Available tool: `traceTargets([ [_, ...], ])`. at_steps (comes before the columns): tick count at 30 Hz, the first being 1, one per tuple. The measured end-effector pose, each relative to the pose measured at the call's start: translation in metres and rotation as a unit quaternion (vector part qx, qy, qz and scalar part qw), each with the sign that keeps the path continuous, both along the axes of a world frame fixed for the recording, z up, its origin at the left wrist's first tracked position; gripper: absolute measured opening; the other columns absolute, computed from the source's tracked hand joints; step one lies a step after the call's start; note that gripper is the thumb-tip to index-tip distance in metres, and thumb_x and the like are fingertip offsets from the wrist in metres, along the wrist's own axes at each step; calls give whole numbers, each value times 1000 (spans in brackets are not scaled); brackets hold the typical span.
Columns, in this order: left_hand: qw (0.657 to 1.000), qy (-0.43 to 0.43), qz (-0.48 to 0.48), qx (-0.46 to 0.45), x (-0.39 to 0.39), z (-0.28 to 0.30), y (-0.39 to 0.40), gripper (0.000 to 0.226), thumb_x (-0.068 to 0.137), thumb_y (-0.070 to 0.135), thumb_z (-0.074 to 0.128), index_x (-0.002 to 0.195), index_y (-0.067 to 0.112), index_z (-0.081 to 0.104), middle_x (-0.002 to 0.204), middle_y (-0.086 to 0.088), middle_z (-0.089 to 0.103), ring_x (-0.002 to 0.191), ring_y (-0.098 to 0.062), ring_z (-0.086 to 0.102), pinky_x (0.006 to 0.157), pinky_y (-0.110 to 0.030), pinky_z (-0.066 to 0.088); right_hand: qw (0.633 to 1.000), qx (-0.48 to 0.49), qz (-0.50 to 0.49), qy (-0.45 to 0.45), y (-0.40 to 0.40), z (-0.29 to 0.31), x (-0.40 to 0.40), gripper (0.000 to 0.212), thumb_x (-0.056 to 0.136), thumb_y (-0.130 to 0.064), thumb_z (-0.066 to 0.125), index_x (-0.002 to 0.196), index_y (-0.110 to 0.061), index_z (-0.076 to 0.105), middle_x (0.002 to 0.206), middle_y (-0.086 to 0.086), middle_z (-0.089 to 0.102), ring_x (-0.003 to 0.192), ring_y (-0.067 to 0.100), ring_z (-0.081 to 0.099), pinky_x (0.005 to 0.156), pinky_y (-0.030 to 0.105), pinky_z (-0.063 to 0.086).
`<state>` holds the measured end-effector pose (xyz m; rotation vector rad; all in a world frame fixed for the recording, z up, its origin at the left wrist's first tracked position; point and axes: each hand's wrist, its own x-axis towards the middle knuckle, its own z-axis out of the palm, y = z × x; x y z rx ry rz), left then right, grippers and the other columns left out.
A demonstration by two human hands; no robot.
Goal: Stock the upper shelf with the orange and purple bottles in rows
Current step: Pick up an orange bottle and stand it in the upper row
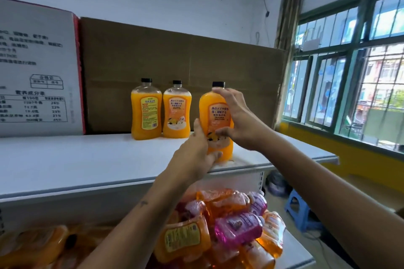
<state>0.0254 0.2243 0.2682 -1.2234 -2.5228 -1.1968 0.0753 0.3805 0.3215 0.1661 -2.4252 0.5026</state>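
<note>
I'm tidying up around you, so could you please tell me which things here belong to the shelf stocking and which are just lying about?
Part of the job:
- orange bottle held by left hand and right hand
- two orange bottles standing at the back
- upper shelf
- pile of orange and purple bottles below

Just lying about:
- white printed carton
- brown cardboard
- blue stool

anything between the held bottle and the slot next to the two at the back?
Nothing visible. The orange black-capped plastic bottle, held upright by the left hand and right hand, faces bare white shelf up to the two orange bottles by the brown cardboard.
</note>
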Motion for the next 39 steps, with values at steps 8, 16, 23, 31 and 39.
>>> traceTargets([
  [8,974,96,111,-173,-2,-12,2,61,98,57,40,147,21,38,148,-4,49,131,-24,50,98,-39,44,999,12,-40,30,25,-12,-73,104,81,8,72,147,-47,14,157,-8,2,112,17,41,72,15,46],
  [16,978,82,105,-161,-3,-10,-1,54,97,56,42,139,23,49,143,-2,54,125,-21,52,91,-37,43,997,35,-69,26,40,-15,-112,105,86,2,70,149,-50,4,160,-4,-8,110,22,47,76,25,53],
  [23,978,92,111,-150,-3,-8,0,44,97,51,46,125,20,59,127,-3,64,110,-20,58,75,-32,40,996,23,-84,-10,42,-13,-119,109,87,5,67,150,-52,-1,161,-3,-17,99,21,54,69,21,51],
  [31,982,69,12,174,36,-3,-32,30,102,25,51,128,15,62,130,0,63,115,-2,55,94,-18,44,995,-61,-68,-33,2,-2,-69,95,93,2,58,156,-45,4,166,9,-16,138,33,42,97,33,50],
  [39,916,-14,72,395,98,-91,-154,24,98,21,52,116,21,68,112,11,72,103,-6,67,84,-12,49,917,-219,333,-3,-96,-101,64,54,93,-38,63,144,-36,45,148,-9,51,135,14,51,101,29,51],
])
